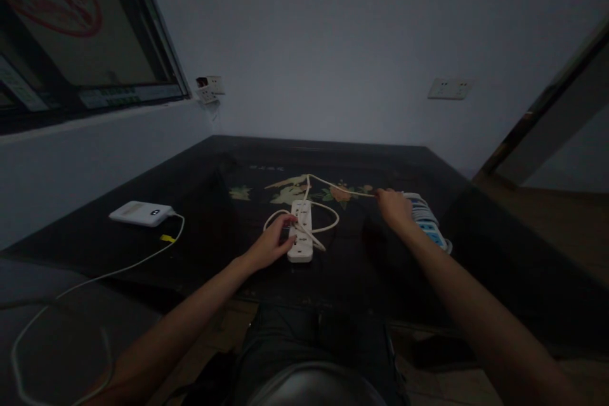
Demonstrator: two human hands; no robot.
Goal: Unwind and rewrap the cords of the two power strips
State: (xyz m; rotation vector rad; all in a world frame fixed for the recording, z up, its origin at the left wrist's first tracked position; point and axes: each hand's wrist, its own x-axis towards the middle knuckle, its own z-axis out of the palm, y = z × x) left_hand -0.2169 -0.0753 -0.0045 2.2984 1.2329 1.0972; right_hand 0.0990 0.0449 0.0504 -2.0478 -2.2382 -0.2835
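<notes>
Below a pale wall (323, 44), a dark surface (390, 165) is spreading beneath everything else. Near its middle, the white power strip (301, 242) is lying lengthwise, pointing away from the body. To the right, a blue-socketed strip (431, 229) is resting bundled in wound cord.

The left grip (273, 241) is setting thumb and fingers against the white strip's left side; whether it is also closing on any cord, I cannot tell. The right grip (394, 206) is pinching the white cord (345, 189), well apart from the strip. Loops of that cord are crossing over and around the strip, and these are posing the chief risk: a hard pull from the right could be cinching them into a knot, or dragging the strip askew if the left is bearing too lightly.

Off to the left, a power bank (141, 214) is lying flat. Its thin cable (114, 274) is passing near the left elbow, so a snag there could be tugging it off. Smallest, a yellow tag (167, 238) is sitting beside that cable.
</notes>
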